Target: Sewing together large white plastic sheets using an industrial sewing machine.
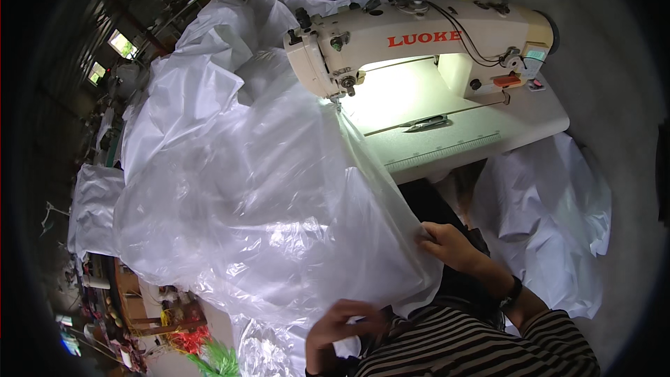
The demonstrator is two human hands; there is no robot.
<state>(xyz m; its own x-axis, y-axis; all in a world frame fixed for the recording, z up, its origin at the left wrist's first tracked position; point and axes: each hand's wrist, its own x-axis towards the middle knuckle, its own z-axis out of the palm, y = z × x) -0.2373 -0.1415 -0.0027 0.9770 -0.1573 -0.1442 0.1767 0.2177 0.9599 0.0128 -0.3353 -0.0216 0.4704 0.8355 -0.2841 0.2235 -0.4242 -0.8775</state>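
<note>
The right hand [452, 247] pinched the edge of a white plastic sheet [272, 181] between thumb and fingers. The left hand [343, 327] was blurred near the sheet's lower edge; whether it gripped anything, I could not tell. The sheet spread from nine to eleven o'clock of the right hand, reaching the sewing machine [412, 38] at eleven. Thread snips [427, 123] lay at twelve, more white sheeting [548, 230] at three.
</note>
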